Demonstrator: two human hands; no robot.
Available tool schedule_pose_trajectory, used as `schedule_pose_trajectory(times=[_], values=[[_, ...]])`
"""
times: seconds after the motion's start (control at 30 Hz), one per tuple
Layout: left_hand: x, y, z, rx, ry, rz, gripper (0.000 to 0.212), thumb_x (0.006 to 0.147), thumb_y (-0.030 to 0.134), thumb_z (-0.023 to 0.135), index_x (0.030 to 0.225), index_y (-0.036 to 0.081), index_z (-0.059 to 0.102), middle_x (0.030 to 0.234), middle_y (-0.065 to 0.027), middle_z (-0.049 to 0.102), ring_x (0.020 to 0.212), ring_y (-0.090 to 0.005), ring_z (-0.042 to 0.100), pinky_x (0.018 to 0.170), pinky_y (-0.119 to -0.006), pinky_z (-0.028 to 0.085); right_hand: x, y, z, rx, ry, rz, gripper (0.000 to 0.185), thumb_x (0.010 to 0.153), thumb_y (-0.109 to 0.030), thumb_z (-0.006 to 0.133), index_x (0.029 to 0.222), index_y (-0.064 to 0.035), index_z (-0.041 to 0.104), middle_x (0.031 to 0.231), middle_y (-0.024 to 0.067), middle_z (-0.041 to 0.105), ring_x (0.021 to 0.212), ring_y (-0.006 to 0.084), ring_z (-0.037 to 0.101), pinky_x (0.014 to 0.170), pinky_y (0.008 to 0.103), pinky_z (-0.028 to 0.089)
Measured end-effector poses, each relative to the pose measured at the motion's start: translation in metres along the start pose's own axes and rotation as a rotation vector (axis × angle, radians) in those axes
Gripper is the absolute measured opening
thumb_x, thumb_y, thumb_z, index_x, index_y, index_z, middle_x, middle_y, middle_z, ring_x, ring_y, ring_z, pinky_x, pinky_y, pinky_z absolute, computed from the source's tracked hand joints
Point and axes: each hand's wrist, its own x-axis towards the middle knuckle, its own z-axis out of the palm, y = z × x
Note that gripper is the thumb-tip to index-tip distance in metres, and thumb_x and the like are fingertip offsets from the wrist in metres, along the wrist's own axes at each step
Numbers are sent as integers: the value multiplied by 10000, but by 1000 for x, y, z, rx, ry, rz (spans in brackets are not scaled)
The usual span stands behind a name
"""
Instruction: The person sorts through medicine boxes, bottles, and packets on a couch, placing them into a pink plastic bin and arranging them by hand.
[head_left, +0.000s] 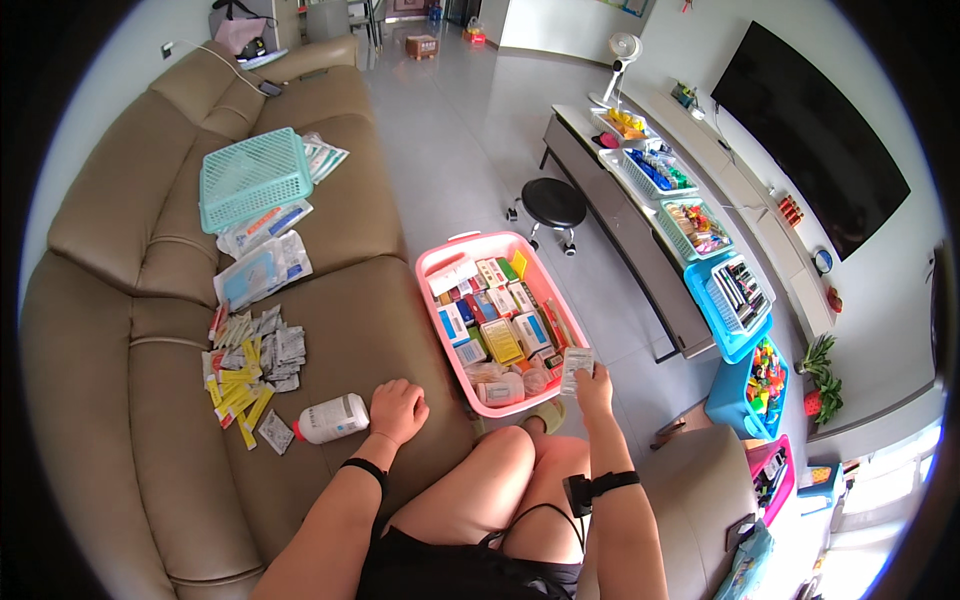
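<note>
My right hand (596, 388) grips a silvery blister pack (577, 370) over the near right rim of a pink plastic bin (428, 300). Medicine boxes, among them a yellow one (502, 341), fill the bin, with a white plastic jar (500, 393) at its near end. My left hand (399, 409) rests on the brown leather sofa seat with its fingers curled; whether anything is under them cannot be seen. Beside it lies a white bottle with a red cap (334, 418). Farther left are yellow stick packets (244, 401), silvery sachets (283, 349) and a single sachet (275, 431).
On the sofa (337, 300) lie an upturned mint-green basket (255, 178) and plastic-wrapped packs (262, 270). A black wheeled stool (553, 202) stands beyond the bin. Filled baskets line a long low table (630, 232) at right, near a blue bin of colourful blocks (735, 397).
</note>
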Motion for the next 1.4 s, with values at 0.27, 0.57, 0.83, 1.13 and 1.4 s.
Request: schedule_pose_trajectory(times=[0.27,0.57,0.83,1.13,1.4], values=[[0,-13,20,77,-27,-48,133,628,129,611,661,114,484,663,-59,481,637,-269,499,561,-407,374,43,-13,80,-358,-386,-231,350,685,-189,619,983,-5,626,870,168,653,817,287,632,732,372,485],[-2,-25,27,100,-5,-51,136,600,140,597,647,142,470,641,-24,459,608,-227,492,539,-374,363,64,-35,186,-893,-533,-275,283,763,-203,594,963,-2,587,992,223,613,980,362,588,827,422,485],[0,-24,30,96,54,-51,135,580,140,591,652,148,477,630,-14,461,593,-213,497,530,-358,353,63,-22,208,-1056,-512,-505,169,824,-142,538,953,-32,538,1010,164,583,928,311,612,794,376,507],[-2,-24,28,59,96,-46,146,573,115,590,661,133,475,627,-34,459,579,-228,486,532,-355,346,56,-22,219,-1260,-492,-530,153,900,-163,425,980,-56,498,938,130,606,879,301,639,676,420,543],[-7,-27,26,60,116,-62,146,569,135,588,662,133,475,628,-35,446,586,-228,483,554,-356,348,60,-23,219,-1235,-588,-544,199,884,-190,446,974,-15,473,966,190,615,868,347,639,709,437,533]])
